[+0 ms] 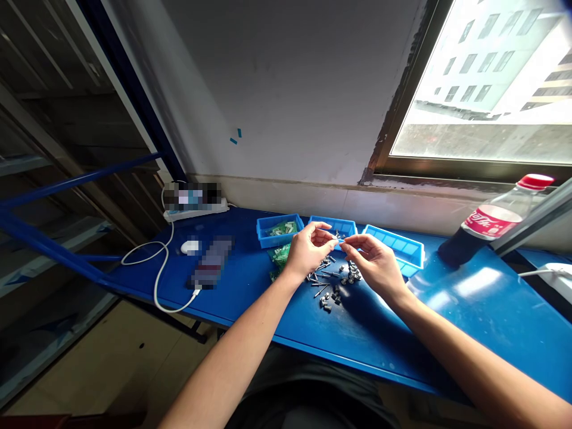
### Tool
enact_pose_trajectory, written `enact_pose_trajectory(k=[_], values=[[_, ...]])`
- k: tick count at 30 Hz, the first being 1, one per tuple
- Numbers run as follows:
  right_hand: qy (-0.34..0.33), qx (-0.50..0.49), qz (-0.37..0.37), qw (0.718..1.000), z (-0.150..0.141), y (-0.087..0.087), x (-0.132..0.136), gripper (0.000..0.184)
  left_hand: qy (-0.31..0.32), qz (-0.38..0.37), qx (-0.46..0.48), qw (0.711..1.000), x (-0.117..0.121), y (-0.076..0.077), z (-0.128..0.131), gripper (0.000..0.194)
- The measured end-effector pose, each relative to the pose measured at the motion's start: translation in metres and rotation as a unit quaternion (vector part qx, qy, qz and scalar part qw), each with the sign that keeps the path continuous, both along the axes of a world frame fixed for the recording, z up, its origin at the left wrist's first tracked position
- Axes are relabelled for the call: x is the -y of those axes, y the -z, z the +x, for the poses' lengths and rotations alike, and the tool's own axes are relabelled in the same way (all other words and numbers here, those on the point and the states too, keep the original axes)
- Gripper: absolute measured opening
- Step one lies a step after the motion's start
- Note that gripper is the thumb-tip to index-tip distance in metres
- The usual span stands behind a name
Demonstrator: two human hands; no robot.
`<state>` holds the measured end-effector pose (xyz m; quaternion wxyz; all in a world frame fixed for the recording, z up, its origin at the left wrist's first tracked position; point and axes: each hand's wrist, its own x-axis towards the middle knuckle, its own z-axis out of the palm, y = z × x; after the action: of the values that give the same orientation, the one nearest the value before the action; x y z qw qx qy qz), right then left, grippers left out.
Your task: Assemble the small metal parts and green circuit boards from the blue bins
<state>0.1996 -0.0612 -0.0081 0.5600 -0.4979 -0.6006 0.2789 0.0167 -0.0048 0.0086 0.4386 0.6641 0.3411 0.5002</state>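
My left hand (pixel 308 249) and my right hand (pixel 376 262) meet above the blue table, fingertips pinched close together. Something small and pale shows between them, too tiny to name. Below the fingers lies a loose heap of metal screws (pixel 322 291), some long and thin, others short with wide heads. Just behind my hands stands a blue bin (pixel 333 221) with a few small metal pieces visible in it. To its left, another blue bin (pixel 267 242) holds green-and-white packets. A third blue bin (pixel 413 249) sits beyond my right hand. Green packets (pixel 280 255) lie partly hidden by my left wrist.
A cola bottle (pixel 496 220) with a red cap stands at the right by the window. On the left lie a phone (pixel 212 262) on a white cable, a white mouse-like object (pixel 190 246) and a power strip (pixel 196 210). The wall (pixel 286 119) rises behind the table (pixel 313 328).
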Motion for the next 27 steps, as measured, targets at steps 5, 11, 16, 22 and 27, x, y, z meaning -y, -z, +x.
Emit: enact_pose_trajectory(k=[5,11,16,22,27], values=[[0.004,0.026,-0.001,1.000,0.000,0.000,0.001,0.031,-0.043,0.057,-0.033,0.997,-0.003,0.000,-0.003,0.021],[0.008,0.110,0.018,0.994,-0.004,-0.001,0.006,0.028,-0.106,0.193,-0.182,0.958,-0.013,0.002,-0.007,0.024],[0.029,0.149,0.056,0.987,-0.004,-0.003,0.006,0.026,-0.075,0.193,-0.183,0.961,-0.014,0.002,0.004,0.028],[0.038,0.146,0.044,0.988,0.001,-0.004,0.003,0.026,-0.119,0.220,-0.243,0.937,-0.017,0.004,0.007,0.018],[-0.053,0.283,0.085,0.954,0.001,0.003,0.002,0.016,-0.128,0.269,-0.312,0.902,-0.024,0.006,0.001,0.021]])
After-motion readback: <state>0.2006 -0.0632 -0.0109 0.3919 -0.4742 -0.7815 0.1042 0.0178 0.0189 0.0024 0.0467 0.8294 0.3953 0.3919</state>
